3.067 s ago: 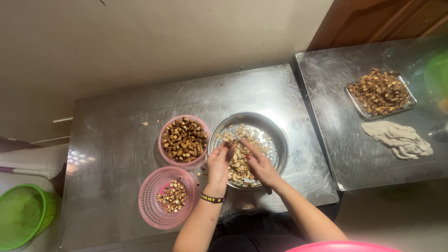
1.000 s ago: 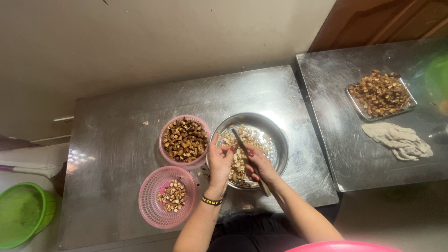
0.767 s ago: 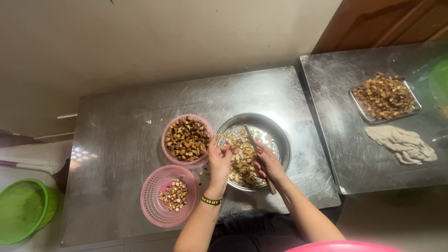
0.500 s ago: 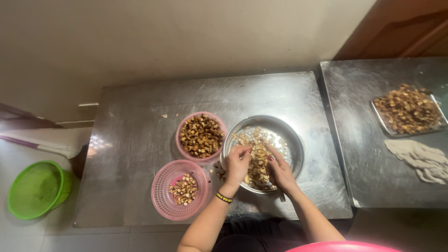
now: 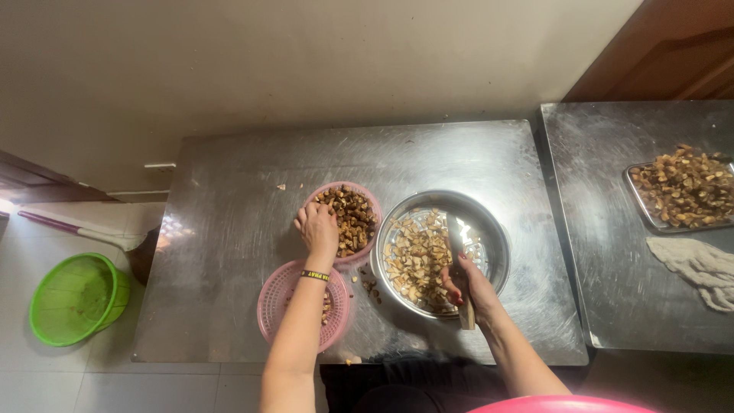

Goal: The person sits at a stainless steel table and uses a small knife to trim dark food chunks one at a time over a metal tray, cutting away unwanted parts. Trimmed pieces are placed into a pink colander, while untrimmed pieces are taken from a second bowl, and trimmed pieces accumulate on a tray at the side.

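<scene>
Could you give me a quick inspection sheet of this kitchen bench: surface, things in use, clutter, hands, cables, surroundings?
Surface: steel table, a few crumbs.
Things: metal bowl of cut pieces; far pink basket full of brown pieces; near pink basket with few; knife.
Clutter: scraps between the baskets and bowl.
Hands: left hand on the far basket's pieces; right hand holds the knife over the bowl.
Cables: nothing seen.
Surroundings: second table with tray and cloth; green basket and broom on the floor.
</scene>
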